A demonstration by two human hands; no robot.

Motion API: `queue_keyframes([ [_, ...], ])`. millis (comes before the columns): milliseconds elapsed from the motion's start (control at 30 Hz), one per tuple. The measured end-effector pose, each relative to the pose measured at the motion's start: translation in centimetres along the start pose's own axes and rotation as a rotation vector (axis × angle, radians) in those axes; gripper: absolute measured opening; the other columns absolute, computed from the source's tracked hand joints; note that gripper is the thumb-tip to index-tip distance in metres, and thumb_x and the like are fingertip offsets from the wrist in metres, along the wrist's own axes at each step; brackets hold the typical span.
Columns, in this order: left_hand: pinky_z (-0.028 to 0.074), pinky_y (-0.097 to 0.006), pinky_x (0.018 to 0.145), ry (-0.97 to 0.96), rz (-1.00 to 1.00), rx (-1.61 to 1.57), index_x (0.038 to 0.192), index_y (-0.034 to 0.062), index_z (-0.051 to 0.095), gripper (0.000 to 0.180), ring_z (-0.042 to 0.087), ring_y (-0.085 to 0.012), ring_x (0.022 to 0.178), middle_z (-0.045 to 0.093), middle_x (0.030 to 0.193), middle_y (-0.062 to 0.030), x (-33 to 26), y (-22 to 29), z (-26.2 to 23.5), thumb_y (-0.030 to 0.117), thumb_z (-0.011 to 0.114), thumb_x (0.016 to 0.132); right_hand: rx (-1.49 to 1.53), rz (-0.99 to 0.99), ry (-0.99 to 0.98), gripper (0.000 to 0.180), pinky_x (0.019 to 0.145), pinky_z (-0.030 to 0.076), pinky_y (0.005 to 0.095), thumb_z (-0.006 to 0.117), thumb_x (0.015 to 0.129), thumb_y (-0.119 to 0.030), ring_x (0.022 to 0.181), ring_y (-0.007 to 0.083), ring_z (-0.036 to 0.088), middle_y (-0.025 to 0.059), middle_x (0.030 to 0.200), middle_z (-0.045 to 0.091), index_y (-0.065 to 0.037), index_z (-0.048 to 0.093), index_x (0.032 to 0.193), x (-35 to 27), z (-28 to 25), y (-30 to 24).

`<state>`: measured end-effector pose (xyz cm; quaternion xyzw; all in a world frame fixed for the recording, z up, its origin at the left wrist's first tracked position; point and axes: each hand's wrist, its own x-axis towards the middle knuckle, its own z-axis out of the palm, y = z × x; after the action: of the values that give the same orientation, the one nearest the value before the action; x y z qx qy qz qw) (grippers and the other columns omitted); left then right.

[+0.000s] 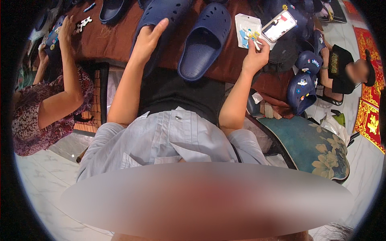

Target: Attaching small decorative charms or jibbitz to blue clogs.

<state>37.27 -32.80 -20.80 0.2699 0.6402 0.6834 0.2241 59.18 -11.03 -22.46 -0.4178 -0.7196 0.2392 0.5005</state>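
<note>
My left hand (148, 42) grips a navy clog (167, 12), its fingers inside the opening and its thumb up along the top. Beside that clog lies another navy clog (207, 36), its open heel toward me, with no decoration visible on it. Between the fingertips of my right hand (256, 58) is a small white and yellow shoe charm (256, 39). Just behind the charm, a white packet (242, 22) with a blue patch rests on the brown cloth (108, 44). A phone (278, 26) with a lit screen lies right of the packet.
At the left, a person in patterned clothes (30, 116) handles a decorated clog (53, 42); white charms (83, 24) lie nearby. Decorated navy clogs (301, 90) and a black cap (282, 56) are at the right. Beyond sits a person in black (341, 66). A floral cushion (305, 140) stands beside me.
</note>
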Motion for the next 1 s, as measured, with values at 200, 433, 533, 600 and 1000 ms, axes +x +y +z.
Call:
queue_keyframes([
  [200, 0.042, -0.032, 0.094, -0.081, 0.114, 0.400, 0.118, -0.0101, 0.055, 0.058, 0.059, -0.0243, 0.106, 0.063, 0.110, -0.0187, -1.0, 0.3, -1.0, 0.036, 0.067, 0.086, 0.424, 0.243, -0.041, 0.020, 0.070, 0.050, 0.0259, 0.071, 0.079, 0.004, 0.080, 0.0144, 0.061, 0.0096, 0.087, 0.063, 0.002, 0.056, 0.093, -0.4, 0.4, 1.3],
  [433, 0.046, -0.036, 0.067, -0.071, 0.164, 0.554, 0.098, -0.0089, 0.057, 0.040, 0.056, -0.0273, 0.068, 0.059, 0.078, -0.0209, -1.2, -0.3, -0.9, 0.029, 0.066, 0.087, 0.615, 0.393, -0.082, 0.021, 0.066, 0.051, 0.0229, 0.068, 0.081, 0.006, 0.081, 0.0139, 0.062, 0.0124, 0.095, 0.063, 0.001, 0.056, 0.098, -1.2, 0.8, 0.0],
  [533, 0.040, -0.038, 0.055, 0.040, 0.150, 0.567, 0.088, -0.0075, 0.054, 0.032, 0.046, -0.0244, 0.056, 0.052, 0.066, -0.0194, -1.8, -0.1, -0.4, 0.023, 0.064, 0.089, 0.598, 0.402, -0.108, 0.023, 0.065, 0.051, 0.0221, 0.068, 0.082, 0.004, 0.081, 0.0144, 0.062, 0.0119, 0.095, 0.063, 0.003, 0.057, 0.101, -1.5, 0.6, -0.4],
  [600, 0.041, -0.036, 0.055, 0.164, 0.373, 0.448, 0.084, -0.0065, 0.052, 0.030, 0.047, -0.0227, 0.057, 0.052, 0.065, -0.0174, -1.5, 0.3, -0.1, 0.021, 0.064, 0.089, 0.590, 0.420, -0.120, 0.023, 0.064, 0.050, 0.0220, 0.068, 0.082, 0.003, 0.080, 0.0142, 0.062, 0.0113, 0.095, 0.063, 0.003, 0.058, 0.103, -1.5, 0.5, -0.5],
  [1000, 0.045, -0.030, 0.072, 0.153, 0.373, 0.652, 0.109, -0.0028, 0.057, 0.036, 0.054, -0.0166, 0.078, 0.062, 0.091, -0.0115, 4.5, -2.5, -3.6, 0.028, 0.063, 0.092, 0.609, 0.418, -0.188, 0.023, 0.059, 0.047, 0.0212, 0.069, 0.082, 0.002, 0.072, 0.0110, 0.060, 0.0071, 0.088, 0.062, 0.002, 0.059, 0.103, -2.2, 0.9, -0.8],
])
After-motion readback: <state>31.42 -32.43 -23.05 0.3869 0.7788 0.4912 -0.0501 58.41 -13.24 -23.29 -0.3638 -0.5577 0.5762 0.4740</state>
